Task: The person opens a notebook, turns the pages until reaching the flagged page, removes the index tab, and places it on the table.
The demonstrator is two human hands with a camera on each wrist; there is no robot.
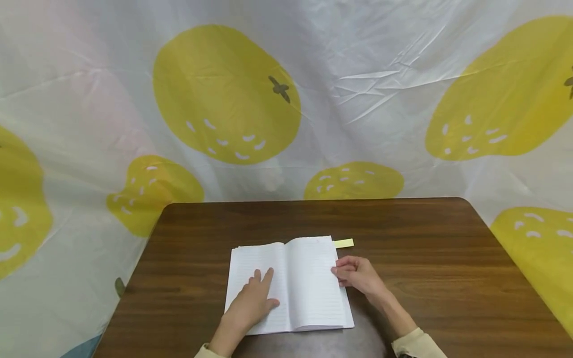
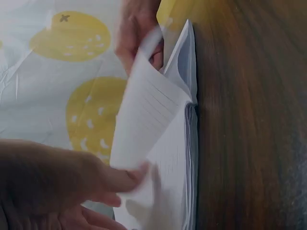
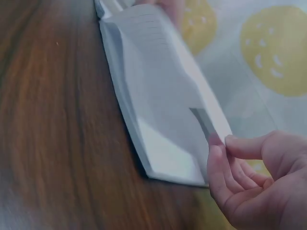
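Head view: fingers (image 1: 340, 271) pinching page (image 1: 315, 278).

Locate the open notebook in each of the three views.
Head: notebook lies low centre on the table, left hand on its left page.
Left wrist: centre, seen edge-on, pages lifted.
Right wrist: upper centre, right hand at its edge.
Shared landmark: the lemon-print cloth.

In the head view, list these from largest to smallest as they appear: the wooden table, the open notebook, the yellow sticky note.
1. The wooden table, by far the largest.
2. The open notebook, covering a small part of the tabletop.
3. The yellow sticky note, a small strip beside the notebook's top right corner.
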